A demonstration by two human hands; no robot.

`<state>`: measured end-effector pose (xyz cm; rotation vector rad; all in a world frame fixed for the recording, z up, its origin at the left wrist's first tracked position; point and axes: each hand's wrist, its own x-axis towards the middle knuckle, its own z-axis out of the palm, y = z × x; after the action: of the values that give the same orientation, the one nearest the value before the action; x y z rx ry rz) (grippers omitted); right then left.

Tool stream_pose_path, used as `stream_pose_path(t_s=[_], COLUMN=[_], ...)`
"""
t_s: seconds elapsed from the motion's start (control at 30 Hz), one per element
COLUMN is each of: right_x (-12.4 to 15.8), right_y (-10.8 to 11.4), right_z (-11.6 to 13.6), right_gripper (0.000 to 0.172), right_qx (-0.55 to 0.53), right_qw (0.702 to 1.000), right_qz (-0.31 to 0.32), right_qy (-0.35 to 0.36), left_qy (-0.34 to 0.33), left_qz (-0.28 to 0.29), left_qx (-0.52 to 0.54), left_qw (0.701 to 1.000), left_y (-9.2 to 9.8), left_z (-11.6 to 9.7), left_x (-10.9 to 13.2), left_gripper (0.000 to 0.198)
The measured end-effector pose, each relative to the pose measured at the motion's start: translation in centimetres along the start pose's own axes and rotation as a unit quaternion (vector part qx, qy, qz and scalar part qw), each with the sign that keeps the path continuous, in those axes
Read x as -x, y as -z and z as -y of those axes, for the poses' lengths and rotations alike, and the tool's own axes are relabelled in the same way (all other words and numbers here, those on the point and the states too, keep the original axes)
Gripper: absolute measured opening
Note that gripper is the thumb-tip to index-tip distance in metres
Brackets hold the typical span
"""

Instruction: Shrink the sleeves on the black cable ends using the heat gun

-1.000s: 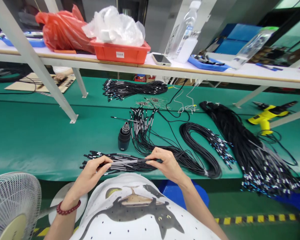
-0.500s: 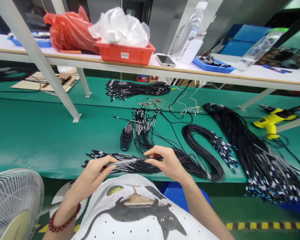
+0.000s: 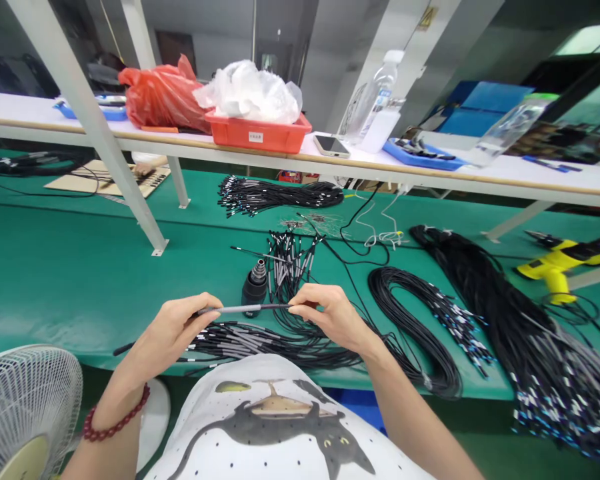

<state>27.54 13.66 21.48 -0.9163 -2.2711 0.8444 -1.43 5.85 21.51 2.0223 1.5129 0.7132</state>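
While the left hand [image 3: 173, 328] is pinching one end, the right hand [image 3: 325, 313] is pinching the other — a cable [image 3: 245, 309] stretching between them, above a bundle [image 3: 260, 343].

Thin black cable [image 3: 245, 309], level, grey-sleeved

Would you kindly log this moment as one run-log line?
left hand: pinches cable | right hand: pinches same cable | cable: straight, level between hands, above bundle | bundle: lies on table
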Motion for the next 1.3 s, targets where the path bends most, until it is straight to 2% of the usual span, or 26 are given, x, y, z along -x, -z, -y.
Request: stream_pose_path(t_s=[0.1,0.17,0.37,0.57,0.83,0.97,1.07,1.2,1.3], right_x=[-1.2,-2.0,-4.2,-5.4,-6.3,-6.5,-6.6,-6.6,-6.7], right_y=[0.4,0.5,0.4,0.4,-0.3,-0.3,0.0,0.5,0.5], right_z=[-0.1,-0.4,-2.1,-3.0,-3.9,-4.2,-4.3,-4.2,-4.1], right_gripper=[0.027,0.026,0.013,0.011,0.01,0.008,0.01,0.021,0.024], right_qx=[0.0,-0.015,-0.091,-0.092,-0.08,-0.077,-0.049,0.018,0.034], right_qw=[1.0,0.999,0.994,0.992,0.989,0.987,0.991,0.997,0.997], right_qz=[0.019,0.023,-0.007,-0.02,-0.07,-0.074,-0.058,-0.009,-0.004], right_qy=[-0.003,-0.017,-0.063,-0.081,-0.104,-0.116,-0.114,-0.079,-0.072], left_qy=[-0.039,-0.052,-0.076,-0.083,-0.082,-0.081,-0.071,-0.052,-0.053], left_qz=[-0.038,-0.044,-0.028,-0.007,0.006,0.017,0.026,0.044,0.036], left_qx=[-0.037,-0.042,-0.047,-0.035,-0.027,-0.021,-0.032,-0.043,-0.047], left_qw=[0.998,0.997,0.996,0.996,0.996,0.996,0.997,0.997,0.997], left_y=[1.1,1.8,3.3,4.3,4.1,3.9,3.7,3.4,3.2], left_z=[0.2,0.4,1.3,2.0,3.0,3.2,3.6,4.1,4.3], left_x=[-1.8,-3.3,-7.5,-10.2,-11.6,-11.8,-11.9,-11.9,-12.0], left_gripper=[0.03,0.033,0.035,0.036,0.029,0.029,0.034,0.042,0.04])
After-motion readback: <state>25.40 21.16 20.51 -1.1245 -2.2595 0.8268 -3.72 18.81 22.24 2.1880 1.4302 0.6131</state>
